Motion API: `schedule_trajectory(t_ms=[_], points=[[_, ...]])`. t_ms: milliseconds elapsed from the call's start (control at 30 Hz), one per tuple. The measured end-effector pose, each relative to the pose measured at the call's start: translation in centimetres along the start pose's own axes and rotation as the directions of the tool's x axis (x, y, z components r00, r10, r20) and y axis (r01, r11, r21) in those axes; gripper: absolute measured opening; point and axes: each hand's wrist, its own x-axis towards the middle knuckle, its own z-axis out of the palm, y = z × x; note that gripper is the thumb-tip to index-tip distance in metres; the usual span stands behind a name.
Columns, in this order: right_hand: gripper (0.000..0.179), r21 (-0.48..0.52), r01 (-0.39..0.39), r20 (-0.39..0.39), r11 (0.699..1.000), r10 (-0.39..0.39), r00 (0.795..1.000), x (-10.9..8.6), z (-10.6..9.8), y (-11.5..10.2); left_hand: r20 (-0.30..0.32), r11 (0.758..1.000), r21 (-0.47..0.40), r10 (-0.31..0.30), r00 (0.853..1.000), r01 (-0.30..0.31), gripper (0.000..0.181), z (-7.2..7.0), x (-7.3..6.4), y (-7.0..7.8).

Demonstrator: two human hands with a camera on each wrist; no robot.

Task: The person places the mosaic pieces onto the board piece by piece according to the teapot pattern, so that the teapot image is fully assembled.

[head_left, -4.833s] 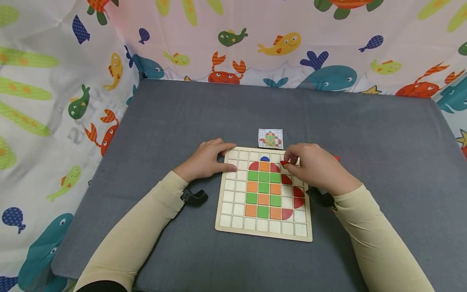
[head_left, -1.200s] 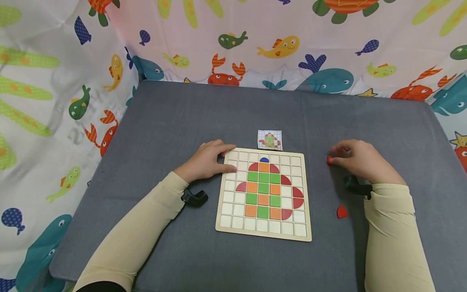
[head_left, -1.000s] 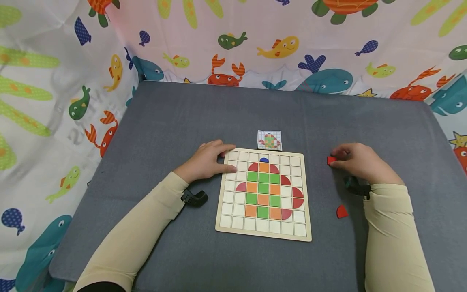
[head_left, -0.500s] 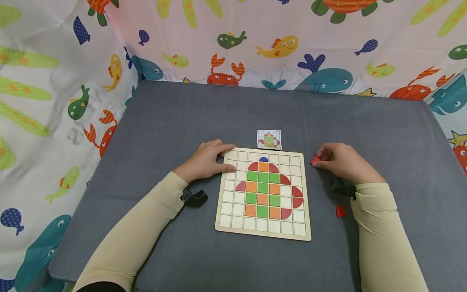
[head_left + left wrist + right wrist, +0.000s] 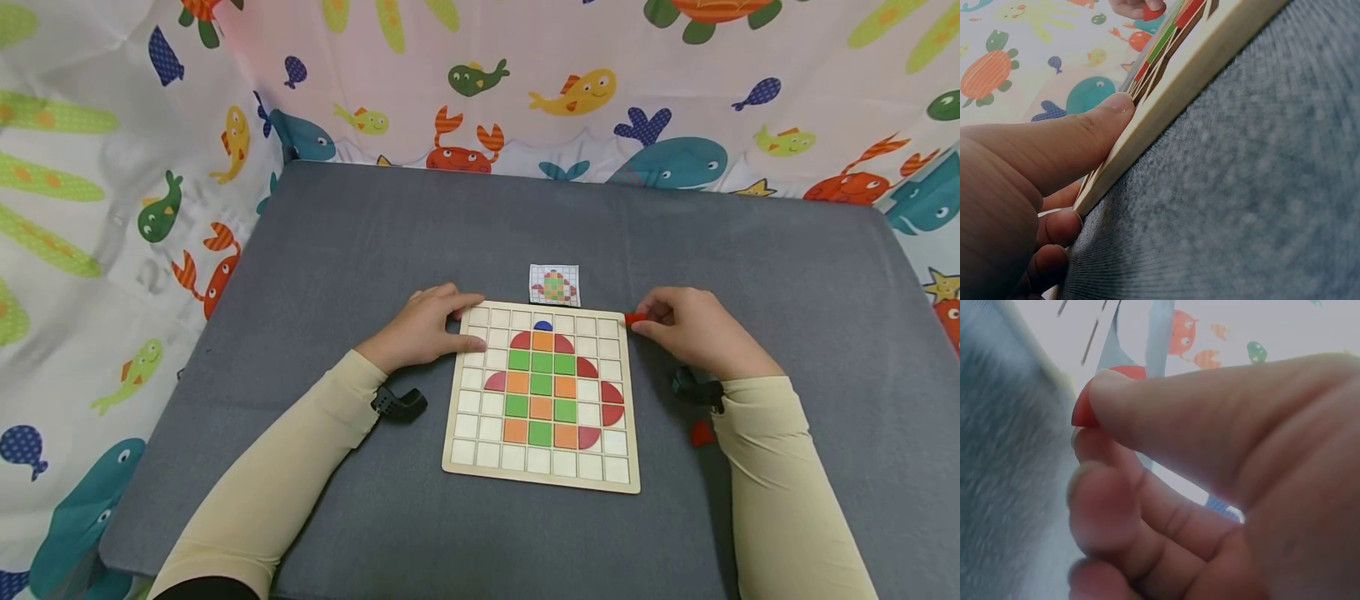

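Note:
A square wooden grid board [image 5: 541, 461] lies on the table, its cells partly filled with green and orange squares, red quarter-circles and a blue half-round at the top. My left hand [image 5: 425, 327] holds the board's far left corner, thumb on the left edge and fingers round the corner. Beside the far right corner, my right hand [image 5: 693, 329] pinches a red quarter-circle tile [image 5: 1085, 411] between thumb and index finger; in the head view the tile overlaps the board's right edge. Another red tile [image 5: 702, 433] lies on the table near my right wrist.
A small picture card [image 5: 554, 285] showing a coloured grid pattern lies just beyond the board's far edge. The grey table [image 5: 420, 225] is backed by a curtain [image 5: 517, 125] printed with sea animals, which also hangs along the left side.
My right hand has picked up the red tile from the table right of the board and carried it left to the board's far right corner. The left hand stays put.

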Motion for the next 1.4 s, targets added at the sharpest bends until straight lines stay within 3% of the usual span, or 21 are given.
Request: schedule_trajectory(t_ms=[267, 533, 767, 1100, 1400], points=[[0.017, 0.041, 0.007, 0.026, 0.999, -0.008, 1.000, -0.6, -0.1, -2.7, -0.003, 1.000, 0.006, 0.002, 1.000, -0.002, 0.075, 0.1, 0.0, -0.1], [0.012, 0.084, 0.110, 0.059, 0.990, -0.115, 0.992, -0.9, 0.9, -5.9, -0.003, 1.000, 0.000, 0.009, 1.000, -0.009, 0.073, -0.1, -0.1, -0.1], [0.003, 0.148, 0.212, 0.119, 0.966, -0.230, 0.966, -1.0, 2.9, -8.3, 0.012, 1.000, 0.003, 0.011, 1.000, -0.011, 0.075, -0.2, -0.2, -0.1], [0.006, 0.207, 0.282, 0.177, 0.937, -0.320, 0.931, -1.2, 5.5, -10.0, 0.018, 1.000, 0.012, 0.013, 1.000, -0.013, 0.075, -0.3, 0.1, -0.1], [0.013, 0.210, 0.361, 0.188, 0.909, -0.400, 0.897, -1.3, 6.3, -11.2, 0.013, 1.000, 0.010, 0.015, 1.000, -0.015, 0.074, -0.2, 0.0, -0.1]])
